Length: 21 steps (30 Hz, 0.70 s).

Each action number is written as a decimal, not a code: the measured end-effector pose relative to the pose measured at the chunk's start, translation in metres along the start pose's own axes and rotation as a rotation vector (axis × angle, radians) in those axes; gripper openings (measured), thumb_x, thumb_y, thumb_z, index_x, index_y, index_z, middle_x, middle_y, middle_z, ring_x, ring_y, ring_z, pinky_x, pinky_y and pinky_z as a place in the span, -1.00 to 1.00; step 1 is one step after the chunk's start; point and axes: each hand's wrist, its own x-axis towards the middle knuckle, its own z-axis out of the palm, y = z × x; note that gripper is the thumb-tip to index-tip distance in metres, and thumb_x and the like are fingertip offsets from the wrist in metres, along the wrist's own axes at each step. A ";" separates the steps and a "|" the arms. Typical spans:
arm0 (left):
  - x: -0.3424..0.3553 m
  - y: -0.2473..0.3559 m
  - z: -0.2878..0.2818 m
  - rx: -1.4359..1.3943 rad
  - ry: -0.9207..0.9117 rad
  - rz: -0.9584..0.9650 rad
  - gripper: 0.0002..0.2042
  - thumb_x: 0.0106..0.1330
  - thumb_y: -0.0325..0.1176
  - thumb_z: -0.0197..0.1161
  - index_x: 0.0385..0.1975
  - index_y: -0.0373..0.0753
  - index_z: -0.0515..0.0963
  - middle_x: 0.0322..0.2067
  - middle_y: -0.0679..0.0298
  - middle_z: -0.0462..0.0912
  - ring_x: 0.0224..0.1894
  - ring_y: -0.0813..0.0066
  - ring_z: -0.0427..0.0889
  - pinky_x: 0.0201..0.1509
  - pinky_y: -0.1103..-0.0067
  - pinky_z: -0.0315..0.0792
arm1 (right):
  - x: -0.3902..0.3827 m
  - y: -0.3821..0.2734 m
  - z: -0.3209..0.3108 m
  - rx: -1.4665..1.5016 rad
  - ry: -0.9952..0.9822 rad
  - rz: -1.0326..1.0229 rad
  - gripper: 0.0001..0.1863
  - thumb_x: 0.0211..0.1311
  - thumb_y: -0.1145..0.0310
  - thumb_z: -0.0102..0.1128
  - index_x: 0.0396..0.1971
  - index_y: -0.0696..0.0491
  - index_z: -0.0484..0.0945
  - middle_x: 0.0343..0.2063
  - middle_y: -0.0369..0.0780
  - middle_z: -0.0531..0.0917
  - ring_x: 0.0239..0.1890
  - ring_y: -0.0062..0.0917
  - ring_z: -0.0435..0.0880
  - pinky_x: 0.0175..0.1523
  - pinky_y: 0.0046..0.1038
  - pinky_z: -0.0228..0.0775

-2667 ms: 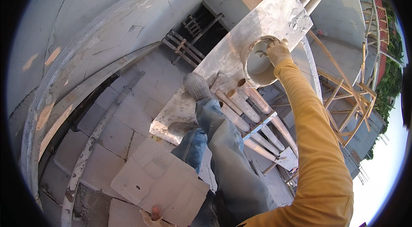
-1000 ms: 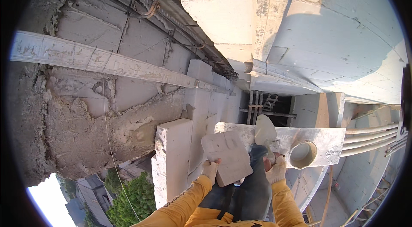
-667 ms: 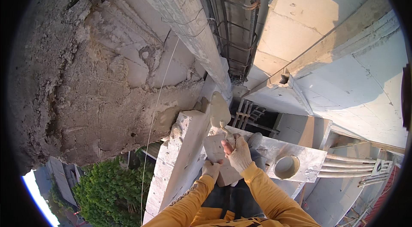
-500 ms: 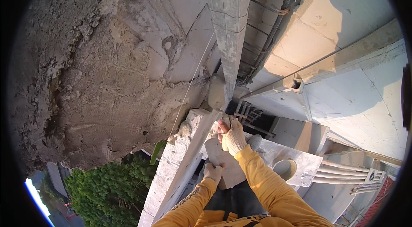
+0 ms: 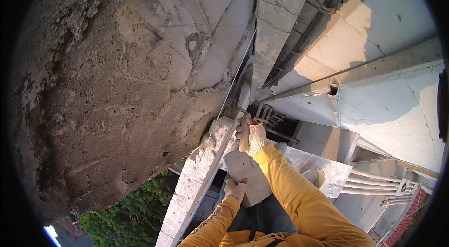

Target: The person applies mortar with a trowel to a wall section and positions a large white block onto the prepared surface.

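Observation:
My right hand (image 5: 252, 136), in a pale knit glove with bare fingertips, is wrapped round the handle of a trowel (image 5: 244, 90). Its blade points away from me, seen nearly edge-on, in the corner between the rough mortar-covered wall (image 5: 126, 88) and a long grey upright (image 5: 276, 18). Closer to my body, my left hand (image 5: 235, 190) grips the left edge of a flat grey mortar board (image 5: 250, 177). A thin string (image 5: 237, 70) runs taut along the wall's edge, close to the blade.
A pale block ledge (image 5: 194, 177) slants down left of my hands, with trees (image 5: 128, 214) far below. To the right are a board with a round hole (image 5: 333, 172), several poles (image 5: 374, 185) and pale block walls (image 5: 379, 102). Steel bars (image 5: 327, 8) stand behind the upright.
The trowel blade has turned from showing its flat face to nearly edge-on and shifted slightly right. My left hand keeps hold of the board. The whole view has shifted a little.

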 end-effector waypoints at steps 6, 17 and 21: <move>0.006 -0.011 0.005 -0.089 0.023 0.053 -0.44 0.05 -0.12 0.48 -0.09 -0.46 0.51 -0.11 -0.11 0.64 -0.04 0.05 0.65 0.02 0.36 0.48 | -0.031 0.024 -0.021 0.057 -0.027 0.068 -0.63 0.29 -0.05 0.19 -0.15 -0.08 0.45 -0.54 -0.26 0.57 -0.60 -0.41 0.59 -0.50 -0.37 0.47; 0.013 -0.022 0.016 -0.115 -0.001 0.064 -0.50 0.10 -0.22 0.45 -0.01 -0.36 0.51 -0.09 -0.05 0.65 -0.01 0.06 0.63 0.03 0.35 0.47 | -0.075 0.000 -0.045 -1.692 0.146 -0.810 -0.57 0.16 0.36 0.22 0.01 0.16 0.37 -0.20 0.03 0.60 -0.26 -0.03 0.61 -0.12 -0.18 0.48; 0.009 -0.024 0.023 -0.185 -0.023 0.108 -0.48 0.13 -0.18 0.42 -0.01 -0.41 0.50 -0.08 -0.09 0.64 -0.01 0.08 0.63 0.03 0.36 0.46 | -0.066 0.002 -0.038 -1.621 0.161 -0.881 -0.49 0.05 0.43 0.28 0.05 0.12 0.36 -0.16 0.00 0.59 -0.17 -0.05 0.61 -0.08 -0.18 0.48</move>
